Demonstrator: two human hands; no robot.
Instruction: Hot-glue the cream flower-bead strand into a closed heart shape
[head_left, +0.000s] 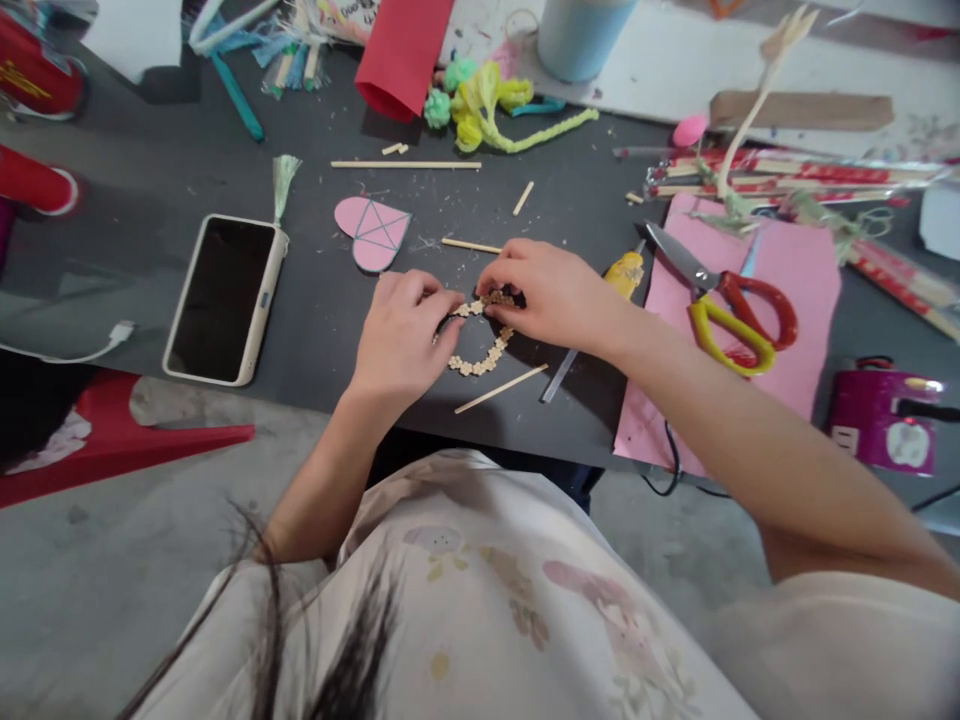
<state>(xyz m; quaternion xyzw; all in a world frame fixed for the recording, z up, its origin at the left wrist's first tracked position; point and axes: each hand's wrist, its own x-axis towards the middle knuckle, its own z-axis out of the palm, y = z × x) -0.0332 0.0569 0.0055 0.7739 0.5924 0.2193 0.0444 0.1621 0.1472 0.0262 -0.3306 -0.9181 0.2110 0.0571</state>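
Note:
A curved chain of small pale wooden flower pieces point(480, 357) lies on the dark table point(315, 300) in front of me. My left hand point(401, 335) rests over its left part, fingers curled and pinching at the chain's upper end. My right hand point(544, 292) comes in from the right, its fingertips pinched on a small brownish piece at the chain's top. The two hands' fingertips nearly touch. Part of the chain is hidden under my palms.
A phone point(223, 298) lies left, a pink paper heart point(371, 232) behind my hands. Scissors point(720, 300) rest on pink paper point(757, 330) at right, beside a purple device point(885, 418). Thin wooden sticks point(501, 388), yarn pompoms point(480, 105), red paper point(401, 50) are scattered about.

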